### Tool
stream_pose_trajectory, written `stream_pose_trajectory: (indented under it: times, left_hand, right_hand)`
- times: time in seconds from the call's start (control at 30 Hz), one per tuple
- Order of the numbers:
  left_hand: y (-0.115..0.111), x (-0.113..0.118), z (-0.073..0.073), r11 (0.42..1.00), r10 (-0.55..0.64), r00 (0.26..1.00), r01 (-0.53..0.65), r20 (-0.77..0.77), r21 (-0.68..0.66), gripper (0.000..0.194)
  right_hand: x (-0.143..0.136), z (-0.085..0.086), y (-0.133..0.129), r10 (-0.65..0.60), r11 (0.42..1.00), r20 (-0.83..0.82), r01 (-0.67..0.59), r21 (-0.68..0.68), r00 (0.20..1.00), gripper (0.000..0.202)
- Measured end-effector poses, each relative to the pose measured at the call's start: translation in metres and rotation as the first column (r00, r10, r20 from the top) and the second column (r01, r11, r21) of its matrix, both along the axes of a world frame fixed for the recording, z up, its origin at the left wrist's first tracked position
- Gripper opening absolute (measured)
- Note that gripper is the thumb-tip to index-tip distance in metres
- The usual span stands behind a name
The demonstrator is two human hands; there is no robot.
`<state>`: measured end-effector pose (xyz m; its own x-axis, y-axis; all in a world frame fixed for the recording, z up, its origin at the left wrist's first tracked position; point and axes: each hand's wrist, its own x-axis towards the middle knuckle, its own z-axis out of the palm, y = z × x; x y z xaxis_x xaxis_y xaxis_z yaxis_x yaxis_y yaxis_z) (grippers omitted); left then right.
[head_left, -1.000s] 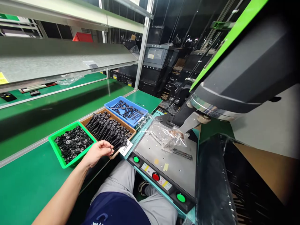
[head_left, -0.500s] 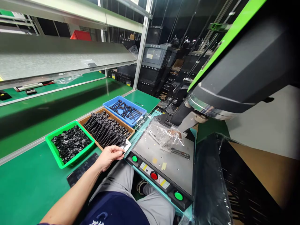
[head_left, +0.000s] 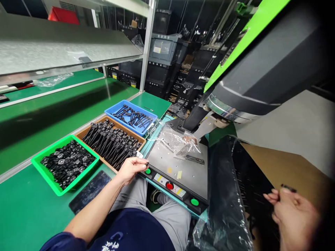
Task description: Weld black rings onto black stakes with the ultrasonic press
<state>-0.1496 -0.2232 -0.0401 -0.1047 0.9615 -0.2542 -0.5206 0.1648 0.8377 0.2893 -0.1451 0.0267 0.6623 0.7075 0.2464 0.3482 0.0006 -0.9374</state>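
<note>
My left hand is closed in a pinch at the near left corner of the machine's plate. A small black part pokes out between thumb and fingertips. My right hand, somewhat blurred, is far to the right above a carton lined with a black plastic bag. Its fingers are curled round a short dark piece, whose exact kind I cannot make out. Beside my left hand stands a brown tray of black ribbed stems with square heads. A green tray holds small black round parts.
A blue tray holds thin black rods. The machine base carries clear plastic film, a red button and two green buttons. Above it hangs the large dark machine head. A dark tablet lies on the green bench.
My right hand has come into view at the right with a dark piece in it. My left hand has moved slightly right, to the plate's corner. The camera view has shifted rightward.
</note>
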Motion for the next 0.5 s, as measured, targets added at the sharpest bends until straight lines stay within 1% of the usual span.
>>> stream_pose_trajectory:
  times: [0.07, 0.1, 0.13, 0.17, 0.2, 0.23, 0.27, 0.3, 0.37, 0.43, 0.5]
  left_hand:
    - [0.01, 0.01, 0.001, 0.998, -0.034, 0.998, 0.037, -0.044, 0.055, 0.027]
    - [0.015, 0.016, 0.003, 0.994, -0.057, 0.996, 0.062, -0.062, 0.086, 0.025]
    - [0.019, 0.023, 0.004, 0.989, -0.083, 0.994, 0.091, -0.074, 0.117, 0.024]
    - [0.022, 0.03, 0.006, 0.982, -0.114, 0.99, 0.125, -0.083, 0.144, 0.023]
    - [0.024, 0.037, 0.009, 0.973, -0.148, 0.985, 0.161, -0.091, 0.166, 0.022]
    - [0.025, 0.043, 0.011, 0.963, -0.183, 0.978, 0.199, -0.101, 0.183, 0.022]
    - [0.026, 0.049, 0.014, 0.953, -0.214, 0.97, 0.233, -0.113, 0.194, 0.022]
    - [0.025, 0.052, 0.016, 0.944, -0.239, 0.962, 0.262, -0.13, 0.201, 0.022]
    - [0.024, 0.056, 0.019, 0.93, -0.265, 0.948, 0.299, -0.175, 0.212, 0.022]
    - [0.023, 0.056, 0.021, 0.925, -0.269, 0.941, 0.312, -0.206, 0.216, 0.021]
    - [0.022, 0.054, 0.02, 0.92, -0.285, 0.936, 0.328, -0.207, 0.213, 0.02]
  right_hand:
    - [-0.025, 0.002, -0.021, 0.064, 0.997, 0.116, -0.059, -0.046, 0.991, 0.022]
    - [-0.045, 0.0, -0.033, 0.153, 0.984, 0.178, -0.133, -0.119, 0.972, 0.024]
    - [-0.069, -0.005, -0.045, 0.299, 0.944, 0.169, -0.266, -0.195, 0.939, 0.026]
    - [-0.096, -0.011, -0.056, 0.468, 0.867, 0.131, -0.425, -0.26, 0.874, 0.027]
    - [-0.123, -0.019, -0.064, 0.604, 0.78, 0.098, -0.562, -0.277, 0.791, 0.025]
    - [-0.148, -0.028, -0.07, 0.7, 0.7, 0.088, -0.657, -0.28, 0.708, 0.023]
    - [-0.169, -0.036, -0.074, 0.761, 0.638, 0.083, -0.717, -0.28, 0.644, 0.025]
    - [-0.186, -0.043, -0.076, 0.791, 0.603, 0.079, -0.752, -0.265, 0.607, 0.026]
    - [-0.205, -0.053, -0.077, 0.809, 0.58, 0.057, -0.779, -0.237, 0.585, 0.025]
    - [-0.21, -0.057, -0.078, 0.807, 0.582, 0.029, -0.784, -0.215, 0.59, 0.023]
    - [-0.209, -0.057, -0.079, 0.808, 0.578, 0.006, -0.789, -0.211, 0.59, 0.022]
